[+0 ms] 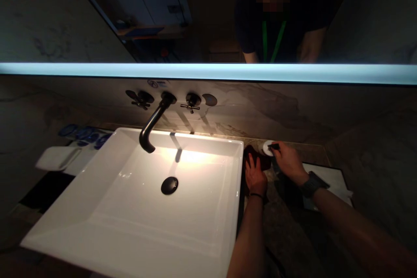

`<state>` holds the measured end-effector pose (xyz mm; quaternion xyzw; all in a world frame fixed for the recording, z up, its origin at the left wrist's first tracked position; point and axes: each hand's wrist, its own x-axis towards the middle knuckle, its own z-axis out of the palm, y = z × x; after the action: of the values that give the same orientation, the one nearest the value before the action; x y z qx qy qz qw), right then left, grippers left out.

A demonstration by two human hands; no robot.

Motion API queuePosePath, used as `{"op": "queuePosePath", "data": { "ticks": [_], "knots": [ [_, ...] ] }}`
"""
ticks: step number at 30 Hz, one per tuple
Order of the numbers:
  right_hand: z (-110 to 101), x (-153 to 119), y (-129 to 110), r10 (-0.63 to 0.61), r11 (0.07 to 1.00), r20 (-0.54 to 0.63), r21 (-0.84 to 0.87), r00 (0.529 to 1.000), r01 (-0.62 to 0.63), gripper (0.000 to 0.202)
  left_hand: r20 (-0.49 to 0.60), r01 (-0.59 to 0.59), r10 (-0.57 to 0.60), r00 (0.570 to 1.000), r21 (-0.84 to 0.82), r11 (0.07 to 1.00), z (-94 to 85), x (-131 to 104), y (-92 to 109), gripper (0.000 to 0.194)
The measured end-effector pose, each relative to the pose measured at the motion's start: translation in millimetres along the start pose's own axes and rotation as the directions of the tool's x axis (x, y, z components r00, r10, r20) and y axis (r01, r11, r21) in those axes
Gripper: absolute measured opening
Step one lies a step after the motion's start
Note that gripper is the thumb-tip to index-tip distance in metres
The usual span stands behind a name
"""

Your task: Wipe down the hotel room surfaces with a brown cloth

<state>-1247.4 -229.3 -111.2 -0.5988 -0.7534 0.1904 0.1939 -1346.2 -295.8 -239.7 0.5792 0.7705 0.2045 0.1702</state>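
Just right of the sink, my left hand (256, 178) lies with its fingers spread on a dark red item (262, 162), which looks like cloth. Its fingers are stretched out, not wrapped around anything. My right hand (289, 160) is closed in a pinch on a small black stick-like thing (274, 146) whose kind I cannot make out. That black thing reaches over a small round white object (267, 149) near the wall; whether they touch is unclear. A watch (313, 183) is on my right wrist.
A white rectangular sink (239, 182) with a black drain (170, 185) fills the middle. A dark faucet (153, 126) juts from the wall. Blue-rimmed items (86, 134) and a white container (58, 157) stand left. A white tray (327, 180) lies right, below a lit mirror (208, 71).
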Motion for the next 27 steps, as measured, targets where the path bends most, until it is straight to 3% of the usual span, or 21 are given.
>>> {"op": "queuePosePath", "data": {
  "ticks": [5,8,11,16,19,22,24,27],
  "knots": [
    [-63.0,-10.2,5.7,-0.011,0.998,-0.231,-0.056,0.973,-0.002,0.031,-0.024,0.032,-0.032,0.999,-0.023,0.999,-7.4,71.0,13.8,0.068],
    [-81.8,-18.2,6.7,-0.036,0.999,-0.274,-0.032,0.961,0.028,0.034,-0.022,-0.041,0.041,0.999,0.008,0.999,-1.7,66.5,16.9,0.064],
    [-79.1,-22.7,7.0,-0.027,0.997,-0.263,-0.077,0.965,0.007,0.035,0.034,-0.164,0.163,0.986,0.028,0.986,9.5,17.7,18.0,0.061],
    [-50.6,-19.7,0.7,-0.038,0.992,-0.141,-0.127,0.989,0.02,0.028,0.134,-0.248,0.239,0.962,0.057,0.967,22.9,-98.2,14.8,0.057],
    [-29.3,-18.3,-7.3,-0.034,0.984,-0.019,-0.177,0.999,0.03,0.025,0.234,-0.293,0.272,0.933,0.06,0.954,20.6,-162.5,0.0,0.059],
    [-7.5,-20.2,-14.1,-0.033,0.979,0.041,-0.2,0.999,0.041,0.021,0.315,-0.342,0.304,0.899,0.074,0.937,14.4,-217.7,-26.9,0.059],
    [4.6,-22.9,-16.7,-0.031,0.979,0.066,-0.199,0.997,0.044,0.019,0.324,-0.349,0.298,0.898,0.111,0.93,10.3,-243.1,-45.3,0.062],
    [14.7,-28.3,-18.5,-0.025,0.98,0.084,-0.194,0.996,0.041,0.019,0.189,-0.232,0.189,0.964,0.235,0.944,5.9,-251.9,-59.5,0.072]
  ]
}}
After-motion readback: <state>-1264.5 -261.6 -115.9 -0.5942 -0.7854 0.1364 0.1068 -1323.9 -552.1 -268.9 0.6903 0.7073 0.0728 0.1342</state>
